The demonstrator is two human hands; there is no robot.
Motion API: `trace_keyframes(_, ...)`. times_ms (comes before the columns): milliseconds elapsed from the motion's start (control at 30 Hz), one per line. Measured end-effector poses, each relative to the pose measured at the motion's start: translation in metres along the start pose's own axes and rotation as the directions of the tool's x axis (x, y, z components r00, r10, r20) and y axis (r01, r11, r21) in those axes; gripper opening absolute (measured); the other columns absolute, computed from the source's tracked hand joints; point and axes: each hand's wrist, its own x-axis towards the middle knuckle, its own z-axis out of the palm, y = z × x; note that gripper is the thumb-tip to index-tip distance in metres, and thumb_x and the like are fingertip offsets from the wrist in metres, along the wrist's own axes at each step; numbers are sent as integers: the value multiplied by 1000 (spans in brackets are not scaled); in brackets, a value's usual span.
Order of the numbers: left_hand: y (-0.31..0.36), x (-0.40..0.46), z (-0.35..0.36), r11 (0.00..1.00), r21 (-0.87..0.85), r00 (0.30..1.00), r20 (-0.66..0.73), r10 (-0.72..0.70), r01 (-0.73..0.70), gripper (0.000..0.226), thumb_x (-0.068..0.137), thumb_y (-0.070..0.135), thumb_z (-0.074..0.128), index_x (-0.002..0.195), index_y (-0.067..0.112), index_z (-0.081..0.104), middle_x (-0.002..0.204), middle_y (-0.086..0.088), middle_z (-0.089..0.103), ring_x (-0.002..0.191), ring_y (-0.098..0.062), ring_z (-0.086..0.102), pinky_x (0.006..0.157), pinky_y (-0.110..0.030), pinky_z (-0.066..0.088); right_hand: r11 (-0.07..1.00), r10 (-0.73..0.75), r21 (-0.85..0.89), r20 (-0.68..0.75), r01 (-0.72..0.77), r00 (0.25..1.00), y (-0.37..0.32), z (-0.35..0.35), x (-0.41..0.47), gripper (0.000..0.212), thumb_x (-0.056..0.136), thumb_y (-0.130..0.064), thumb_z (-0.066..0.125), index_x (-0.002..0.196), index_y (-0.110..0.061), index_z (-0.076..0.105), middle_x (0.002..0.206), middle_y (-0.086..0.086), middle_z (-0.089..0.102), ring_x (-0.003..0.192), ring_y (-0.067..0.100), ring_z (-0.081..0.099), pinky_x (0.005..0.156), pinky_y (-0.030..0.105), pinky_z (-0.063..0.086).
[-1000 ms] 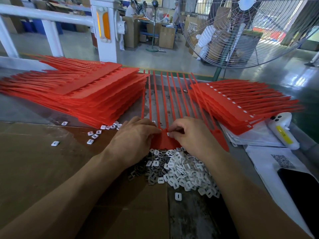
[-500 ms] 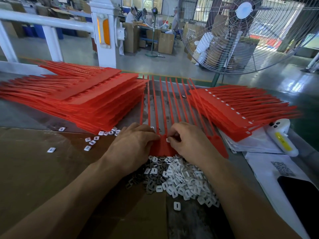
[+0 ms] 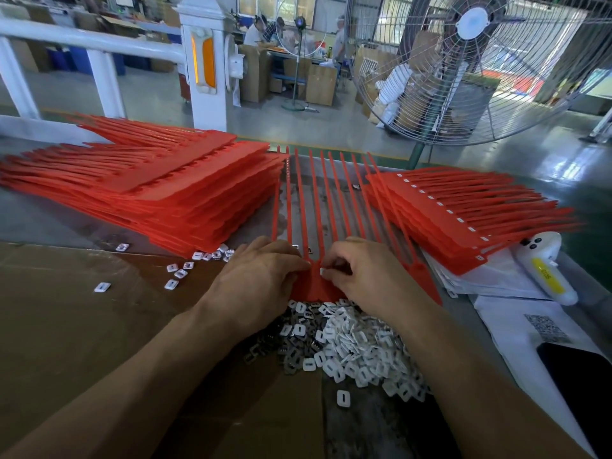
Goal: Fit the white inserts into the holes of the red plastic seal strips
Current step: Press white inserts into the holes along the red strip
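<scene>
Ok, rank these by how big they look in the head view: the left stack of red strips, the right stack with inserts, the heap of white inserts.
1. Left stack of red strips, clearly largest.
2. Right stack with inserts.
3. Heap of white inserts, though it lies nearer the camera, so its true rank against the right stack is unsure.
</scene>
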Motion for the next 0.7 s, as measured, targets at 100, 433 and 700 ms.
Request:
trace_keyframes(100, -1, 0, 0, 1000, -2, 1000, -1, 7, -7, 36, 102, 31, 48, 135, 38, 62, 136, 20, 56, 126, -10, 43, 105, -38, 38, 1000, -3, -22, 17, 4, 1000, -2, -2, 3, 3, 94, -27, 74, 96, -26, 72, 94, -15, 66, 89, 4, 63, 82, 31, 55)
trace_keyframes(433, -1, -1, 0, 1000, -22, 1000, -11, 15, -15, 35, 101, 27, 52, 133, 37, 64, 133, 16, 59, 122, -13, 47, 103, -42, 40, 992, 120, -41, 101, -116, 988, -6, -7, 21, 14, 100, -28, 66, 86, -26, 66, 89, -9, 65, 79, 4, 58, 60, 22, 41)
trace_keyframes(700, -1, -1, 1, 1000, -21, 1000, -6, 10, -10, 36, 101, 26, 52, 132, 36, 65, 133, 17, 59, 122, -14, 46, 103, -43, 40, 986, 106, -142, 118, -89, 987, -13, -9, 25, 5, 99, -17, 65, 99, -21, 69, 99, -3, 67, 93, 17, 62, 78, 35, 52)
